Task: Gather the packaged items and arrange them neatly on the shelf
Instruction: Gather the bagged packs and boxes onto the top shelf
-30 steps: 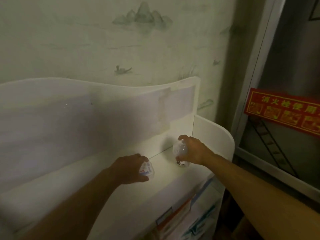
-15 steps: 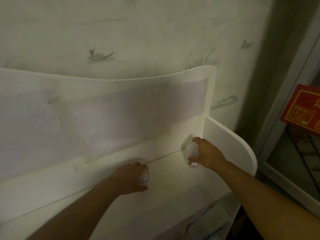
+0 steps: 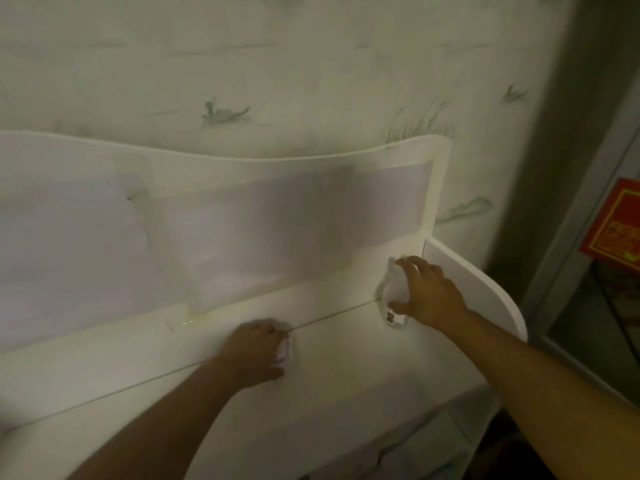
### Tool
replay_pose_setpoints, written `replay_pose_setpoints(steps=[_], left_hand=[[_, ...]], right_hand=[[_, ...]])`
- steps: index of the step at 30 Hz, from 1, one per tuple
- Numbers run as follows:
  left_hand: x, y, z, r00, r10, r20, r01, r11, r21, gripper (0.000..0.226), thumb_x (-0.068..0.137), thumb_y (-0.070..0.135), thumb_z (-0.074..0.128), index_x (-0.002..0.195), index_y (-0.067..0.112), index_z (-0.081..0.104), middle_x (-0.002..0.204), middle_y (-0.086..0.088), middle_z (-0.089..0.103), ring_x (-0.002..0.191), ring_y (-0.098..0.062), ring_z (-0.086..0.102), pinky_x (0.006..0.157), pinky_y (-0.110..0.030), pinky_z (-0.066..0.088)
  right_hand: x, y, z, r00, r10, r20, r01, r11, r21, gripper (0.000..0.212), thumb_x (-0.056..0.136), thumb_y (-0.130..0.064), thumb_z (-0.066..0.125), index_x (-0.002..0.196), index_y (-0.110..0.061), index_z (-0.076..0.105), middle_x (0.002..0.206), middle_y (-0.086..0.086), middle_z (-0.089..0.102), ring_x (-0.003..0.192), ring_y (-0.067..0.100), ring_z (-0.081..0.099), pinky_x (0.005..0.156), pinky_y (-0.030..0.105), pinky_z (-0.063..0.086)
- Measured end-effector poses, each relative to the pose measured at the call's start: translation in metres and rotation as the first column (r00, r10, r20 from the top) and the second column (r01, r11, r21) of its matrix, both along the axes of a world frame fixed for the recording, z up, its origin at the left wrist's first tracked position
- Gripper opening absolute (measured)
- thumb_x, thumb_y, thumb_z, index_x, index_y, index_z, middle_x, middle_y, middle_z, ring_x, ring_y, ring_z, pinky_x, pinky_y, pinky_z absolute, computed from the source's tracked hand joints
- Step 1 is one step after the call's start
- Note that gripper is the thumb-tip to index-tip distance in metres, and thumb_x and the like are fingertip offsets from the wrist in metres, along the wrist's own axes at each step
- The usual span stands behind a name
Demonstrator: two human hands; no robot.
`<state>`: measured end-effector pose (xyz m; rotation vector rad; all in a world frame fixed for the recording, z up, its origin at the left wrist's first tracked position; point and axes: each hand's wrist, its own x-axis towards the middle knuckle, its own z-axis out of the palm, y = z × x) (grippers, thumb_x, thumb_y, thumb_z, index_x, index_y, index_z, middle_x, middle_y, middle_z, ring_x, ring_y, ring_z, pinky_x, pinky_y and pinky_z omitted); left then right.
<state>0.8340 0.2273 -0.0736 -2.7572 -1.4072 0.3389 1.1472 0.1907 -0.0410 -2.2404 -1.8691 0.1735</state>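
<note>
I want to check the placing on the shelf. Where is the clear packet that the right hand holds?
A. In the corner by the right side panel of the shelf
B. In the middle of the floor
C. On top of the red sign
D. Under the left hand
A: the right hand holds the clear packet upright at the back corner of the shelf, close to the side panel.

The left hand hides most of its blurred white packet; the print is unreadable.
</note>
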Motion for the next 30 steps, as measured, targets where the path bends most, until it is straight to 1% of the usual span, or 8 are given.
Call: replay_pose_setpoints(steps=[3, 6, 9, 14, 19, 23, 26, 30], left_hand=[[-0.01, -0.001, 0.0, 1.0, 0.024, 0.006, -0.024, 0.998, 0.062, 0.074, 0.083, 0.045, 0.063, 0.145, 0.023, 0.03, 0.148, -0.002, 0.034, 0.132, -0.023, 0.039, 0.11, -0.036, 0.033], [-0.017, -0.009, 0.007, 0.999, 0.037, 0.02, -0.038, 0.999, 0.039, 0.083, 0.082, 0.053, 0.063, 0.149, 0.025, 0.022, 0.153, -0.002, 0.026, 0.138, -0.024, 0.031, 0.113, -0.038, 0.028], [-0.031, -0.017, 0.03, 0.999, 0.022, 0.045, -0.024, 0.999, 0.039, 0.067, 0.088, 0.057, 0.053, 0.145, 0.028, 0.032, 0.153, 0.001, 0.032, 0.14, -0.021, 0.031, 0.115, -0.036, 0.027], [-0.081, -0.031, 0.097, 0.996, 0.064, 0.057, -0.069, 0.993, 0.092, 0.05, 0.093, 0.045, 0.049, 0.14, 0.031, 0.041, 0.147, 0.008, 0.042, 0.132, -0.015, 0.043, 0.108, -0.03, 0.036], [-0.165, -0.048, 0.155, 0.993, 0.109, 0.051, -0.116, 0.976, 0.184, 0.046, 0.095, 0.04, 0.048, 0.14, 0.035, 0.041, 0.15, 0.013, 0.036, 0.133, -0.012, 0.042, 0.106, -0.028, 0.037], [-0.241, -0.069, 0.18, 0.98, 0.197, 0.036, -0.2, 0.953, 0.228, 0.046, 0.094, 0.045, 0.047, 0.139, 0.036, 0.042, 0.145, 0.012, 0.044, 0.129, -0.012, 0.046, 0.104, -0.028, 0.039], [-0.303, -0.092, 0.201, 0.964, 0.26, 0.048, -0.264, 0.933, 0.246, 0.046, 0.093, 0.045, 0.05, 0.137, 0.035, 0.044, 0.14, 0.012, 0.048, 0.126, -0.01, 0.048, 0.102, -0.027, 0.039], [-0.402, -0.128, 0.217, 0.932, 0.35, 0.095, -0.363, 0.894, 0.263, 0.042, 0.094, 0.042, 0.05, 0.135, 0.034, 0.048, 0.137, 0.008, 0.052, 0.122, -0.015, 0.051, 0.097, -0.03, 0.043]], right_hand=[[-0.011, -0.006, 0.019, 0.998, 0.064, -0.027, -0.063, 0.998, 0.014, 0.08, 0.085, -0.047, 0.068, 0.15, -0.026, 0.026, 0.152, 0.003, 0.036, 0.134, 0.027, 0.039, 0.105, 0.042, 0.041], [-0.031, -0.009, 0.04, 0.988, 0.15, -0.041, -0.151, 0.988, -0.027, 0.063, 0.088, -0.046, 0.064, 0.144, -0.028, 0.04, 0.143, -0.001, 0.049, 0.128, 0.02, 0.048, 0.101, 0.035, 0.043], [-0.058, -0.008, 0.062, 0.969, 0.245, -0.034, -0.246, 0.969, -0.035, 0.051, 0.088, -0.047, 0.063, 0.135, -0.03, 0.05, 0.135, -0.004, 0.055, 0.12, 0.017, 0.053, 0.097, 0.033, 0.044], [-0.119, -0.002, 0.096, 0.917, 0.4, -0.011, -0.4, 0.917, 0.006, 0.05, 0.089, -0.047, 0.062, 0.134, -0.027, 0.053, 0.134, -0.003, 0.056, 0.122, 0.018, 0.051, 0.1, 0.032, 0.041], [-0.189, -0.002, 0.129, 0.872, 0.49, 0.015, -0.49, 0.87, 0.061, 0.049, 0.088, -0.046, 0.063, 0.133, -0.027, 0.055, 0.136, -0.002, 0.056, 0.124, 0.019, 0.051, 0.105, 0.036, 0.041], [-0.256, -0.009, 0.152, 0.822, 0.569, 0.04, -0.57, 0.818, 0.074, 0.047, 0.09, -0.044, 0.062, 0.133, -0.025, 0.056, 0.143, -0.002, 0.051, 0.133, 0.019, 0.045, 0.113, 0.035, 0.033], [-0.318, -0.02, 0.161, 0.763, 0.646, 0.018, -0.642, 0.755, 0.132, 0.041, 0.09, -0.041, 0.063, 0.127, -0.024, 0.061, 0.14, -0.001, 0.055, 0.129, 0.019, 0.049, 0.112, 0.035, 0.034], [-0.409, -0.04, 0.165, 0.716, 0.698, -0.025, -0.683, 0.707, 0.183, 0.036, 0.091, -0.038, 0.063, 0.124, -0.022, 0.064, 0.137, -0.001, 0.057, 0.128, 0.017, 0.05, 0.112, 0.033, 0.034]])
